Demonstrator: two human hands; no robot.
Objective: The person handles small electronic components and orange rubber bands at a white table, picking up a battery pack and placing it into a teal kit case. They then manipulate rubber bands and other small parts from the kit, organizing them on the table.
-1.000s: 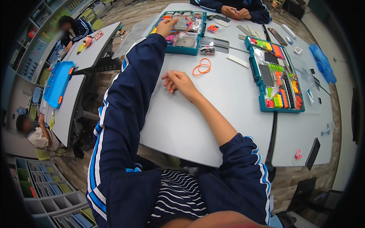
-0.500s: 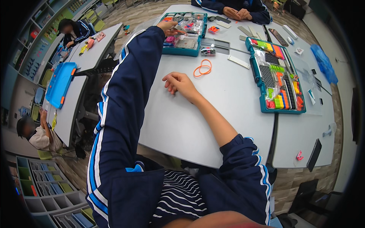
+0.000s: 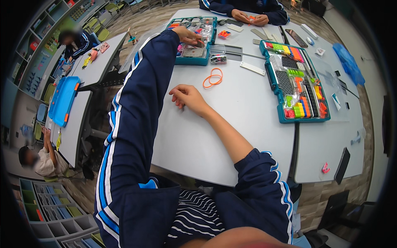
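My left hand (image 3: pixel 188 35) reaches into the teal parts case (image 3: pixel 198 61) at the far left of the table. Its fingers bend downward and sit close together over the compartments; a small dark piece shows at the fingertips, too unclear to name. Nearer to me, my right hand (image 3: pixel 188 99) hangs low at the tabletop, empty, its fingers loosely curled and apart. Two orange rubber bands (image 3: pixel 213 78) lie crossed on the table beyond it. A small clear box (image 3: pixel 218 59) of dark parts sits beside the case.
At right lies a second teal case (image 3: pixel 304 120) of colourful building parts. Across the table, another person's hands (image 3: pixel 250 18) hold a small orange piece. A white strip (image 3: pixel 252 68), a phone (image 3: pixel 296 38), a blue plastic bag (image 3: pixel 348 64) and a black slab (image 3: pixel 342 166) also lie about.
My left hand has shifted from the case's far edge toward its middle, fingers now lower among the parts. The right hand keeps its pose. Across the table, the other person's hands have moved apart slightly.
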